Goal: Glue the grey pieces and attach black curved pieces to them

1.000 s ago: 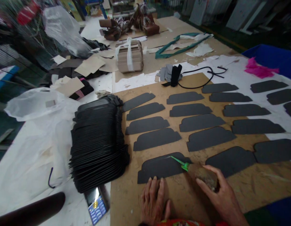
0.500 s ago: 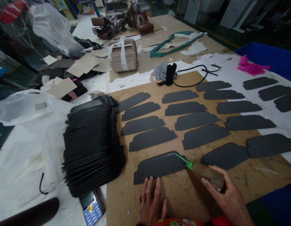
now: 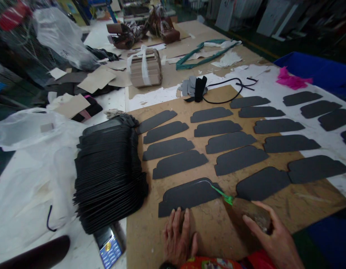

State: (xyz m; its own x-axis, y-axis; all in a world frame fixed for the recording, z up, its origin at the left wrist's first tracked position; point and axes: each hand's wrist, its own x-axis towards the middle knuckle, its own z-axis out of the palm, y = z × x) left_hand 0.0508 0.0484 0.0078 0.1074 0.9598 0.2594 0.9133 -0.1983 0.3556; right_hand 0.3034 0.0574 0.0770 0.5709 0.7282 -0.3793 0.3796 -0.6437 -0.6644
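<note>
Pale line (image 3: 204, 181) is apparently being applied along the dark-grey notched panel (image 3: 184, 196) on tan board (image 3: 150, 243), near edge touched by the spread left hand (image 3: 177, 235), green-nozzled brown bottle (image 3: 250, 212) gripped in the right hand (image 3: 271, 228); guidance round the right corner is judged needed.

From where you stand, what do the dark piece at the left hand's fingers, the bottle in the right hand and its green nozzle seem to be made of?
Dark piece: perhaps faux leather or coated board, being flat, matt and clean-edged. Bottle: possibly plastic, though its dull, mottled brown surface leaves that open. Green nozzle: likely plastic, given its bright, even colour.
</note>
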